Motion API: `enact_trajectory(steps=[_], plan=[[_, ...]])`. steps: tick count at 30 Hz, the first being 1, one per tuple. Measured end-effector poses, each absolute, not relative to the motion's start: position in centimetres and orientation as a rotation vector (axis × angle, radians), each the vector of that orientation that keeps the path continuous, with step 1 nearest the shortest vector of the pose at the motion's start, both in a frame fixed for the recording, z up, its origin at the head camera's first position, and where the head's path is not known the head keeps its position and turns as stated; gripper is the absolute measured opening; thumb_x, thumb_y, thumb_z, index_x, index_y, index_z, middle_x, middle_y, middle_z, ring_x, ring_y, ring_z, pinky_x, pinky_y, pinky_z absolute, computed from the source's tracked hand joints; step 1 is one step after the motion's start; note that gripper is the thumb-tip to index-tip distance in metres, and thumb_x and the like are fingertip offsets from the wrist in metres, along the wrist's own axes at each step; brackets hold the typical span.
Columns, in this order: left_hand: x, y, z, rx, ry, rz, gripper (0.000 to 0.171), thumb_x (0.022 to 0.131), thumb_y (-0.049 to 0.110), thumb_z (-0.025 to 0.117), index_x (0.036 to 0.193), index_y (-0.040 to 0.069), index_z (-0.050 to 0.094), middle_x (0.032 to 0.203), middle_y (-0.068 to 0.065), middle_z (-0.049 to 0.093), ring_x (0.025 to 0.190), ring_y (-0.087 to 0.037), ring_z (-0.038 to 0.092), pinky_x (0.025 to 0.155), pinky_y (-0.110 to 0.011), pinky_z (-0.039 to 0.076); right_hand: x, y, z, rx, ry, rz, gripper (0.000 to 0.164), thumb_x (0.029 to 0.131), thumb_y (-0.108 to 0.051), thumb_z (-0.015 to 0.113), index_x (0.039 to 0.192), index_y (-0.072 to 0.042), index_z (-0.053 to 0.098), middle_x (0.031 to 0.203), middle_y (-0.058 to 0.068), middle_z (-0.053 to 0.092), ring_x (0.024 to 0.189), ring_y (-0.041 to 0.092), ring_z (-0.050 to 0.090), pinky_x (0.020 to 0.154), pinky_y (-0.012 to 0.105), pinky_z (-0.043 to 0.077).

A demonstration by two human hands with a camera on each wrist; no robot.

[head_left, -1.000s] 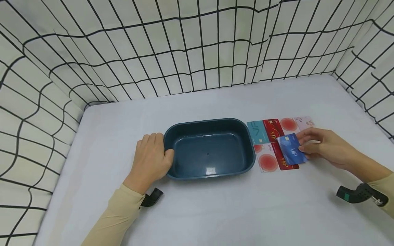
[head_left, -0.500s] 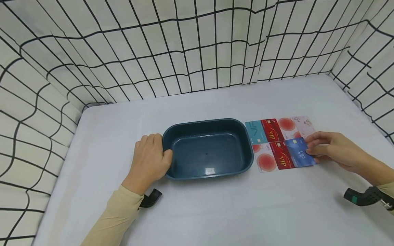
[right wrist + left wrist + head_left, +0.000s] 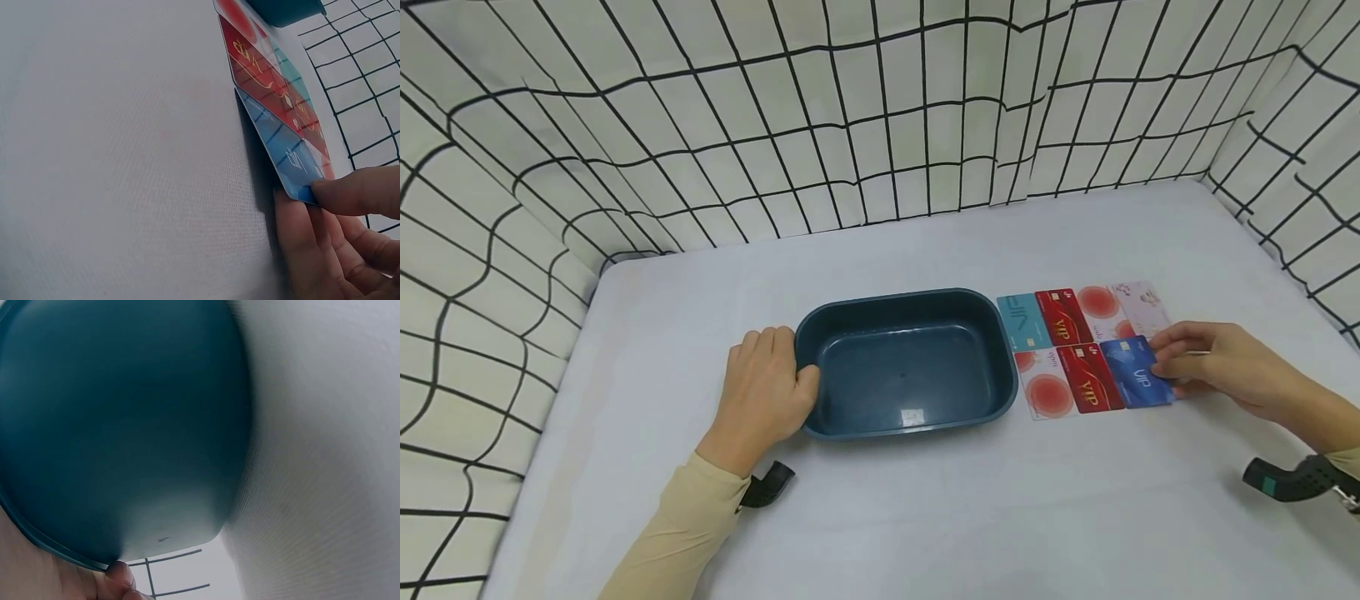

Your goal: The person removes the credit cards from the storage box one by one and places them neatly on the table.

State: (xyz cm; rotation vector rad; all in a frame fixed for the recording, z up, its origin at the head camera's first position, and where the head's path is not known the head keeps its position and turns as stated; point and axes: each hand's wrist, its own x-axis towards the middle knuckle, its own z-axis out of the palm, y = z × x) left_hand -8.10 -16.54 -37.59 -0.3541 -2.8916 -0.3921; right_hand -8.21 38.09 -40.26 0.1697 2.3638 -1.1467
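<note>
In the head view my left hand (image 3: pixel 766 387) grips the left end of a dark teal plastic tray (image 3: pixel 910 367). The left wrist view has its fingertips (image 3: pixel 120 575) curled at the rim. On the right, my right hand (image 3: pixel 1221 367) pinches the right edge of a blue VIP card (image 3: pixel 1131 367) between thumb and fingers. That card's left edge meets a red VIP card (image 3: pixel 1090 377); its near right corner is tilted up off the cloth in the right wrist view. Left of the red one lies a white card with a red circle (image 3: pixel 1049 396).
Behind them runs a row of cards: a teal one (image 3: pixel 1025 322), a red one (image 3: pixel 1063 317), a white one with a red circle (image 3: pixel 1099 302) and a pale pink flowered one (image 3: pixel 1141 307). White cloth (image 3: pixel 925 517) covers the table. Black grid fencing (image 3: pixel 887 125) encloses its back and sides.
My right hand has moved right with the blue card, off the lower red card and down to its right side. My left hand keeps its grip on the tray.
</note>
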Motion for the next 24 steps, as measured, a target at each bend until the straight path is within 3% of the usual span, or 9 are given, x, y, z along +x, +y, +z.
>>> enact_trajectory(steps=[6,13,19,24], plan=[[-8.1,-16.5,-37.6,-0.348,-2.896,-0.385,0.013,0.083,0.015,0.044,0.078,0.004,0.045,0.071,-0.011,0.042,0.069,-0.029,0.037,0.067,-0.038,0.028,-8.3,38.2,-40.1,0.149,2.379,-1.118,0.059,0.099,-0.03,0.068,0.143,0.001,0.044,0.106,-0.009,0.067,0.094,0.0,0.061,0.079,0.022,0.06],[-8.1,-16.5,-37.7,-0.364,-2.872,-0.392,0.012,0.082,0.015,0.045,0.076,0.004,0.044,0.07,-0.01,0.04,0.067,-0.03,0.035,0.067,-0.037,0.027,-8.6,37.9,-39.5,0.088,2.386,-1.036,0.062,0.107,-0.042,0.051,0.147,0.005,0.043,0.134,0.026,0.06,0.102,0.011,0.067,0.079,0.023,0.06],[-8.1,-16.6,-37.6,-0.369,-2.86,-0.389,0.012,0.082,0.015,0.045,0.076,0.004,0.044,0.07,-0.01,0.04,0.067,-0.029,0.035,0.066,-0.036,0.026,-9.1,37.5,-38.9,0.102,2.404,-0.986,0.07,0.107,-0.049,0.045,0.145,0.01,0.045,0.131,0.03,0.062,0.102,0.02,0.07,0.077,0.028,0.062],[-8.0,-16.6,-37.7,-0.354,-2.885,-0.389,0.013,0.083,0.015,0.046,0.079,0.003,0.046,0.071,-0.011,0.042,0.069,-0.029,0.036,0.067,-0.038,0.028,-9.1,37.3,-38.9,0.115,2.428,-0.936,0.074,0.107,-0.052,0.043,0.142,0.012,0.048,0.126,0.029,0.066,0.096,0.019,0.071,0.076,0.031,0.063]])
